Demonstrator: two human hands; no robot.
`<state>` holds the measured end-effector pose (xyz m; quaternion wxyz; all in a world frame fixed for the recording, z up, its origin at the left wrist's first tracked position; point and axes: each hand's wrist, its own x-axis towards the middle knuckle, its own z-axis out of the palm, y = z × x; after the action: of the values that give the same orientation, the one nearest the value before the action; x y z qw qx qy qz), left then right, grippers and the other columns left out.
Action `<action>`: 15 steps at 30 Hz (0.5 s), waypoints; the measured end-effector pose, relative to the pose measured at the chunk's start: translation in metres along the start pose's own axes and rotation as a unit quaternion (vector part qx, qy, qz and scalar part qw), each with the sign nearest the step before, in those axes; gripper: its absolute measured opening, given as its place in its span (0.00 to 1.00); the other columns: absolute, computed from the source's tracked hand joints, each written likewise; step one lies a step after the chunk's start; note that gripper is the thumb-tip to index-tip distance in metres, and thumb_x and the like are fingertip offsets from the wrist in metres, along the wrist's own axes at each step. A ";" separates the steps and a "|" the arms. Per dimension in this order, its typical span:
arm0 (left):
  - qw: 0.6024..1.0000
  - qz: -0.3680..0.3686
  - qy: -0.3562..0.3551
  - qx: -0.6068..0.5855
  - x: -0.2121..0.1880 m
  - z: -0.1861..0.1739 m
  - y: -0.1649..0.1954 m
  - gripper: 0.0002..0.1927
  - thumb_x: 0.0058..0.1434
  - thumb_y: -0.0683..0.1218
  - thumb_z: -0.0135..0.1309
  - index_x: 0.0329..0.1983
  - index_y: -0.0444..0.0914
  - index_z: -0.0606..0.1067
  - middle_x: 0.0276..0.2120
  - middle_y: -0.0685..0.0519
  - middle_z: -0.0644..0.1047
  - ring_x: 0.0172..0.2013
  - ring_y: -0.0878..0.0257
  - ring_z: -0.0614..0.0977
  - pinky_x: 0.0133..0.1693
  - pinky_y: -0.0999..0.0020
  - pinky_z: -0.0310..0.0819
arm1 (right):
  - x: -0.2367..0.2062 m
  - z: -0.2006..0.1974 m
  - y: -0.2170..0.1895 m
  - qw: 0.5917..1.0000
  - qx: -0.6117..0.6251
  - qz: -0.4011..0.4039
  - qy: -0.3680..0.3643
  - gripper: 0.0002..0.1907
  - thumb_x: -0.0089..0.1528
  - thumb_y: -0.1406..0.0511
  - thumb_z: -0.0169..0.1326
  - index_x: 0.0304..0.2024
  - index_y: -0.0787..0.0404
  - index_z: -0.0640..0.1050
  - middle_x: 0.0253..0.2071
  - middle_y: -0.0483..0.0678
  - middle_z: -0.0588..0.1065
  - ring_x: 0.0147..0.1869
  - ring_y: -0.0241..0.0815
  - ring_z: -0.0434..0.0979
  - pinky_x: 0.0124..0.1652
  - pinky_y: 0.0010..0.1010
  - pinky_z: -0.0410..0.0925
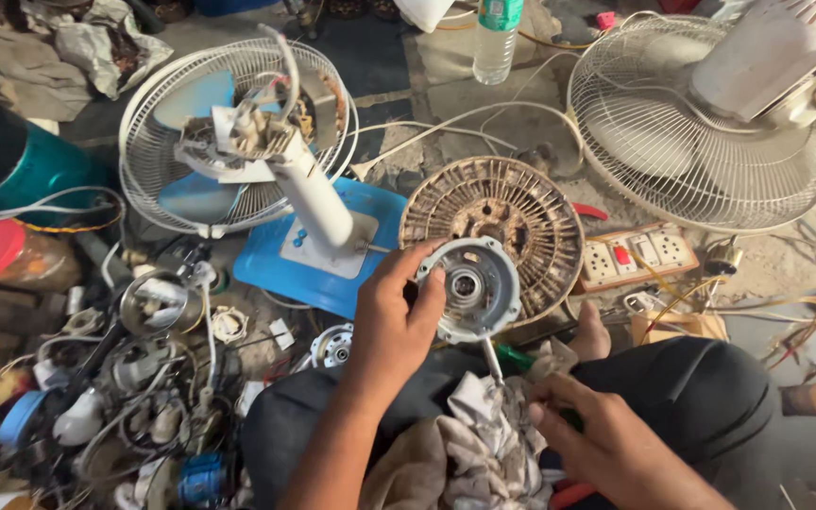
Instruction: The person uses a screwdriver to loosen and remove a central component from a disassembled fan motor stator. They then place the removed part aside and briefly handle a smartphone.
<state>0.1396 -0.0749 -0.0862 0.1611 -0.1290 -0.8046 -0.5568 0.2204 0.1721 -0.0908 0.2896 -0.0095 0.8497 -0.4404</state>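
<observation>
Rough concrete floor (446, 66) spreads out below you, crowded with fan parts, loose wires and scrap as you sit with dark-trousered legs folded. Your left hand (391, 316) is closed around a round grey metal motor cover (469, 286), fingers curled over its left rim and thumb on its face, holding it up just above your lap with its central bearing hole facing you. It looks rigid and fairly light, probably greasy, so the rim is the sound place to grip; the thin mounting ears would be poor handholds. Your right hand (606, 439) rests half-closed on a soiled, crumpled rag (484, 439) in your lap, beside a screwdriver (502, 359) with a green handle; you cannot tell whether it actually pinches the cloth. Just behind the cover lies a dusty brown round vent grille (521, 212). To its right sits an orange-edged socket board (637, 255) with white outlets and a red switch. Farther back stands a clear plastic bottle (496, 42) with a green label. A white fan on a blue base (318, 255) lies to the left, and another white wire fan guard (682, 142) lies at the right.
</observation>
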 end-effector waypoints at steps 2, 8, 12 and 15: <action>1.000 -0.030 0.004 0.005 -0.014 -0.007 0.017 0.15 0.68 0.41 0.53 0.57 0.36 0.77 0.40 0.47 0.80 0.36 0.57 0.81 0.37 0.66 0.74 | 0.001 0.013 -0.003 0.981 0.016 -0.183 0.065 0.18 0.67 0.60 0.53 0.56 0.63 0.75 0.47 0.50 0.78 0.50 0.40 0.78 0.48 0.32 0.74; 0.997 -0.074 0.008 0.013 -0.045 -0.010 0.044 0.16 0.68 0.42 0.54 0.58 0.37 0.78 0.34 0.47 0.78 0.32 0.58 0.78 0.36 0.66 0.72 | 0.004 0.004 -0.022 0.955 0.150 -0.226 0.122 0.53 0.55 0.65 0.64 0.75 0.62 0.50 0.64 0.58 0.69 0.62 0.50 0.74 0.59 0.42 0.69; 1.000 0.009 0.027 -0.004 -0.055 -0.004 0.045 0.14 0.69 0.41 0.53 0.58 0.36 0.76 0.41 0.49 0.80 0.41 0.59 0.82 0.44 0.66 0.75 | 0.017 0.008 -0.036 0.958 0.150 -0.221 0.102 0.49 0.56 0.69 0.66 0.75 0.63 0.55 0.59 0.55 0.73 0.60 0.42 0.80 0.64 0.40 0.64; 0.999 0.009 0.027 -0.013 -0.059 0.000 0.044 0.15 0.69 0.40 0.53 0.58 0.36 0.76 0.42 0.48 0.80 0.43 0.58 0.82 0.46 0.66 0.76 | 0.022 0.013 -0.037 0.972 0.072 -0.188 0.123 0.44 0.55 0.72 0.65 0.71 0.66 0.61 0.51 0.51 0.81 0.52 0.36 0.85 0.70 0.36 0.53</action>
<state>0.2109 -0.0611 -0.0722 0.1863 -0.1228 -0.7914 -0.5691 0.1999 0.1333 -0.0791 0.0951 -0.0936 0.8280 -0.5447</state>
